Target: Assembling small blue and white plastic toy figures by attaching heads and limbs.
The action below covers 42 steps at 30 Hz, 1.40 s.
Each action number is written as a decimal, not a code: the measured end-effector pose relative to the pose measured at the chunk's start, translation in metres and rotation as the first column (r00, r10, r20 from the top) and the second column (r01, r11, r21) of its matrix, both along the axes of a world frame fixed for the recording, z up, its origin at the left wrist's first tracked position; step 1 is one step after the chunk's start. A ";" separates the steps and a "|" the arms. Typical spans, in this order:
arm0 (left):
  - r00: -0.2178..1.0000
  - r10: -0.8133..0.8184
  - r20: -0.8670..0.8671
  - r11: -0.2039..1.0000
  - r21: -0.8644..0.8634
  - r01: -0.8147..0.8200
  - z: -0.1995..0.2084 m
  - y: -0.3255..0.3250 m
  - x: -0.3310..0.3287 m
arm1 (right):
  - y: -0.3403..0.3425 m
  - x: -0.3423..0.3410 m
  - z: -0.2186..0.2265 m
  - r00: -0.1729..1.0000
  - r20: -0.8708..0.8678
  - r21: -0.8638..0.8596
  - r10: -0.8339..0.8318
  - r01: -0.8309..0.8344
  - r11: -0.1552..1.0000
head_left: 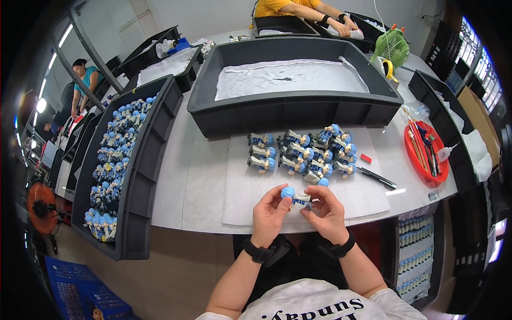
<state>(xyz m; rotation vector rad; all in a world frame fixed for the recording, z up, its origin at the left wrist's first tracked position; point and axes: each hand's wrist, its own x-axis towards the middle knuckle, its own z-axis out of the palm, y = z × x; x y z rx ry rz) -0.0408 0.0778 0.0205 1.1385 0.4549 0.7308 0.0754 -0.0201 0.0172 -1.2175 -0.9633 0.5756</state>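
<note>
At the near edge of the table [194, 205], your left hand [268, 213] and right hand [327, 214] pinch one blue-haired figurine [299, 199], seemingly mid-work; loose figurines [308, 153] lie beyond, whether finished or waiting unclear.

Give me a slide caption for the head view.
Figurine in the grip of left hand and right hand, near more figurines on the table.

Large black lettering [314, 309], upside down, on the white shirt [304, 290]
</note>
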 end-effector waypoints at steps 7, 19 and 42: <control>0.996 -0.026 0.082 1.000 0.011 0.025 -0.004 0.002 0.000 | 0.000 0.000 0.002 0.992 -0.123 -0.020 -0.018 0.015 1.000; 0.996 -0.062 0.058 0.998 0.019 0.061 0.001 0.001 -0.001 | 0.000 0.000 0.004 0.988 -0.155 -0.005 -0.015 0.015 1.000; 0.998 -0.022 0.067 0.999 -0.026 0.023 -0.002 0.000 -0.002 | -0.001 -0.002 0.006 0.993 -0.115 -0.016 -0.019 0.017 1.000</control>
